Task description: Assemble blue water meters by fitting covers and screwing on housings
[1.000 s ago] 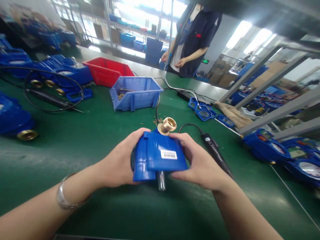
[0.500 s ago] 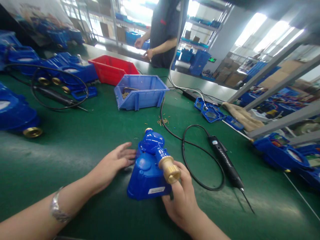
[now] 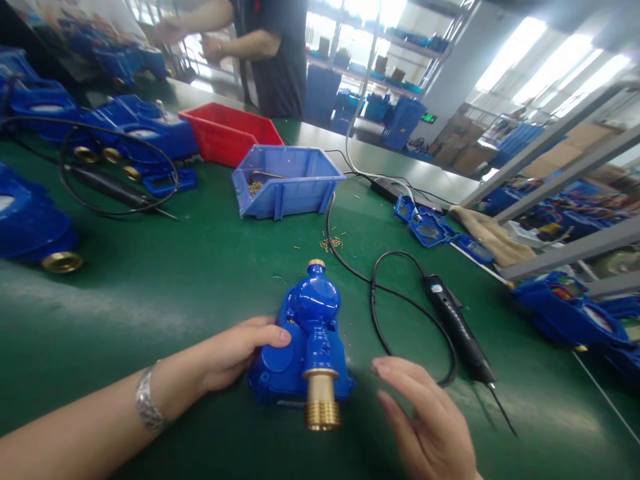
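A blue water meter (image 3: 316, 300) with brass threaded ends lies on the green table in front of me, its larger brass end pointing toward me. My left hand (image 3: 245, 350) grips its left side, thumb on top of the blue housing; the other fingers are partly hidden. To the right of the meter, my right hand (image 3: 425, 417) is apart from it, thumb and fingers spread with nothing between them. A black electric screwdriver (image 3: 457, 327) lies on the table beyond the right hand, bit pointing toward me.
Small brass screws (image 3: 333, 243) lie scattered behind the meter. A blue bin (image 3: 295, 190) holds more of them, beside a red bin (image 3: 225, 133). Blue meters (image 3: 35, 213) and a second screwdriver (image 3: 107, 187) are at left. Blue covers (image 3: 430, 230) lie at right. Another person (image 3: 273, 60) stands across the table.
The meter has turned so its large brass end points toward me. My left hand has taken hold of its side; my right hand has let go and moved right. The other person has shifted left.
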The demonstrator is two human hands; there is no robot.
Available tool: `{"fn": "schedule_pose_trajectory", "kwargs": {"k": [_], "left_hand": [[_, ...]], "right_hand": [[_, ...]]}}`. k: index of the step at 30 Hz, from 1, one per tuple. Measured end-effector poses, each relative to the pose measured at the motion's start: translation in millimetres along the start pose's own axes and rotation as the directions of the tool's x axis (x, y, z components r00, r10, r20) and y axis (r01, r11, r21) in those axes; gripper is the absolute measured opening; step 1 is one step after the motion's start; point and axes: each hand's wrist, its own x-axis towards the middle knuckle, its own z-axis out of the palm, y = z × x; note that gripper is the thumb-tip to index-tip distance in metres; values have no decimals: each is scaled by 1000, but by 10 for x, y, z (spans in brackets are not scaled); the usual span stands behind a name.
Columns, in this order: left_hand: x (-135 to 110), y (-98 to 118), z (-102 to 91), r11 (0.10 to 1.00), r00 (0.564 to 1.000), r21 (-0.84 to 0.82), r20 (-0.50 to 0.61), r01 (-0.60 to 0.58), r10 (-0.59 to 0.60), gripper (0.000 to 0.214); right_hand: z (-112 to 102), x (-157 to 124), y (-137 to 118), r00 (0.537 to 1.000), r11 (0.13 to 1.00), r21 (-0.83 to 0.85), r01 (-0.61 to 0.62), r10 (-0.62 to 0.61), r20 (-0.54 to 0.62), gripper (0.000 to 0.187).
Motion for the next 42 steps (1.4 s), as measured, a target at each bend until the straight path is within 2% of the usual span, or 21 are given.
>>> {"fn": "schedule_pose_trajectory", "kwargs": {"k": [2,5,8,10,12,14,18,24,32,38,42], "left_hand": [[37,29,-20,1000,999,29,53,-1,-1,44],[64,34,-56,999,990,41,142,-9,3,48],[46,13,-97,999,982,32,185,-28,21,52],[22,-5,-115,998,983,23,175,-56,51,53],[2,-21,-118,997,986,7,153,-74,72,54],[-10,-31,-108,996,989,-9,121,-83,84,52],[-12,-36,-81,996,994,-33,67,-84,86,47],[5,-37,-105,995,995,-41,45,-90,92,46],[5,-44,-142,996,993,-45,87,-78,81,54],[24,-90,-162,985,986,49,42,-164,162,69],[4,-59,-165,988,983,-6,99,-153,153,53]], "right_hand": [[-55,107,14,999,998,-59,-9,7,-41,35],[-6,336,-42,990,985,-106,137,-132,58,36],[97,604,-165,920,937,-119,328,-289,264,26],[158,750,-242,861,901,-132,412,-338,380,25],[204,837,-284,819,874,-154,460,-351,453,23],[231,873,-291,802,856,-180,485,-353,483,20],[239,878,-284,813,863,-211,459,-311,492,19],[250,903,-319,855,880,-234,413,-286,433,30],[225,955,-270,865,900,-211,382,-269,423,35],[252,1019,-332,876,915,-250,318,-182,447,31],[379,1076,-415,858,924,-228,307,-164,487,19]]}}
